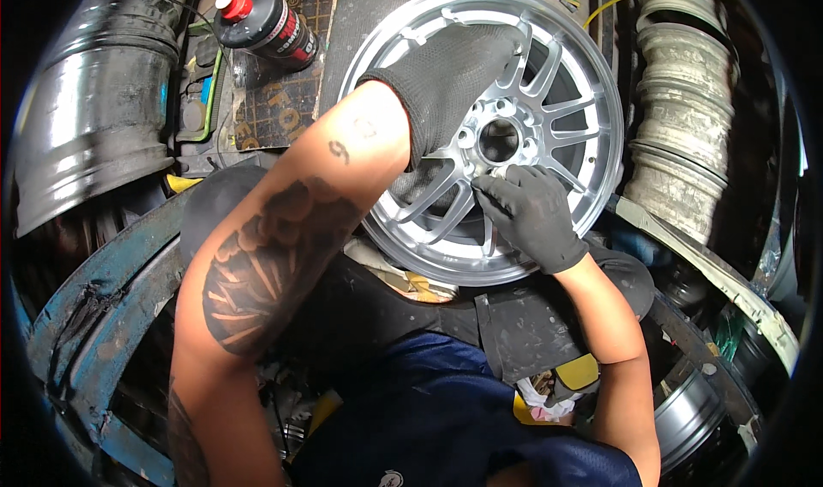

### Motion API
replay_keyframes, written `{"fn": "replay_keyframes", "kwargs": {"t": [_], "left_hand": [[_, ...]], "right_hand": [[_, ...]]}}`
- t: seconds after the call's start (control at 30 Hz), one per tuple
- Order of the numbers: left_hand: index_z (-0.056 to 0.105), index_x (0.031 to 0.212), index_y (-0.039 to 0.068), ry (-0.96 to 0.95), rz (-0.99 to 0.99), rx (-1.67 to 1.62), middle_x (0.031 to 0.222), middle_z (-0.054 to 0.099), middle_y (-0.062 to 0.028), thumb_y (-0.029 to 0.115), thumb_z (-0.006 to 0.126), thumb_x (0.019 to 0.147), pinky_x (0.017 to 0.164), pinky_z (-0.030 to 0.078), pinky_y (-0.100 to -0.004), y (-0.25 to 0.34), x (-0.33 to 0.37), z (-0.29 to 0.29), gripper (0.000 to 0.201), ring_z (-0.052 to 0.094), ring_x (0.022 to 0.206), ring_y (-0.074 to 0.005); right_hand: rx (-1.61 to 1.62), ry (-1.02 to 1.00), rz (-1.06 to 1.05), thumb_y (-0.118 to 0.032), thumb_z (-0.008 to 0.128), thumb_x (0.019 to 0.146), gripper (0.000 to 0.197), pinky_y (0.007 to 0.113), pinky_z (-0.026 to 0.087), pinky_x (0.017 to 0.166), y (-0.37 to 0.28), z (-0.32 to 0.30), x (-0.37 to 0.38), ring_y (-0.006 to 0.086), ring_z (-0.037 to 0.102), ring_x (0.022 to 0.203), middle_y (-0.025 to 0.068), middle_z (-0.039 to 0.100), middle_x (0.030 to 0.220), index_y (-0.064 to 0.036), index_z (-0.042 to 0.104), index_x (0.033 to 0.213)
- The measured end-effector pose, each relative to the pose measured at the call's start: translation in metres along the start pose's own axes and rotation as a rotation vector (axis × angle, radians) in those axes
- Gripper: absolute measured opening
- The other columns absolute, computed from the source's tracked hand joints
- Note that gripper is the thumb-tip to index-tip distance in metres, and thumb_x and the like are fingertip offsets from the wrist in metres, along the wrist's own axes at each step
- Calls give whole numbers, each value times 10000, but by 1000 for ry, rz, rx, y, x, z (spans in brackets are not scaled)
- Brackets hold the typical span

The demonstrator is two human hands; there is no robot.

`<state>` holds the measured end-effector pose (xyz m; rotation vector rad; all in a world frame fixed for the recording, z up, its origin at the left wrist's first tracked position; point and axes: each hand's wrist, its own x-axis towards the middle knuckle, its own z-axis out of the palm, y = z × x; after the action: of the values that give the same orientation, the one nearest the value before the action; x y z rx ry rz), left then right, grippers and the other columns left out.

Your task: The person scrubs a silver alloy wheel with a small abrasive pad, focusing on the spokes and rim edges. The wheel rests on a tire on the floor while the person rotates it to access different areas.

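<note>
Your right hand [533,213], in a black glove, had its fingers curled in toward the lower edge of the hub; whether that grip was closed on anything small at the fingertips, I could not tell. Your left hand [467,75], in a dark mesh glove, lay across the upper-left spokes with its fingers toward the far side. Its underside was hidden, so how far that grip was open, or what it had hold of, could not be told either. Laid broad like that, it probably steadied the work while the right hand stayed close to the hub.

The silver wheel [533,129] sat straight in front of you, just beyond your lap, which likely kept all of its face within reach. That face pointed up toward you. Being round, it had no long axis across it; its turning axis ran through the centre bore, roughly toward your head.

A grey mat [350,37] showed beside the wheel. Beyond your left forearm, a dark bottle [273,28] stood upright on a patterned board [270,110], its red cap [233,5] uppermost, seemingly parked away from your elbows. Farther right lay a row of worn rims [681,101].
</note>
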<state>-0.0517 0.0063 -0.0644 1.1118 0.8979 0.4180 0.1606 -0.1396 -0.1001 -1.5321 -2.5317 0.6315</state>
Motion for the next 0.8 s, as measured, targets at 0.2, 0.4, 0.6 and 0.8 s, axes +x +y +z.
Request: {"fn": "replay_keyframes", "kwargs": {"t": [0.2,0.4,0.6,0.8], "left_hand": [[605,1457,125,18,-71,20,1201,577,-88,145,496,1086,1068,543,-364,5,-7,5,388,592,1136,-181],[569,1504,120,29,186,341,1264,599,-98,-64,557,1005,1015,595,-325,-31,-1,-4,532,637,1138,-192],[578,1493,115,45,49,-59,1244,586,-80,88,471,1102,1101,548,-392,-28,7,5,406,608,1184,-192],[577,1485,93,63,26,-42,1280,588,-76,110,495,1107,1104,544,-386,-32,1,-6,387,599,1189,-180]], "right_hand": [[-5,38,-36,-180,836,870,210,435,501,720,2,3,2,278,659,772,59,618,793,-143,795,1073],[8,40,-28,-183,837,873,201,431,501,713,0,2,3,279,667,773,51,644,805,-148,799,1067],[54,42,15,-167,823,887,168,422,522,709,3,4,3,284,686,779,61,684,820,-139,811,1052],[151,102,138,-199,808,915,145,417,544,726,13,-12,3,296,696,779,81,703,812,-137,817,1047]]}}
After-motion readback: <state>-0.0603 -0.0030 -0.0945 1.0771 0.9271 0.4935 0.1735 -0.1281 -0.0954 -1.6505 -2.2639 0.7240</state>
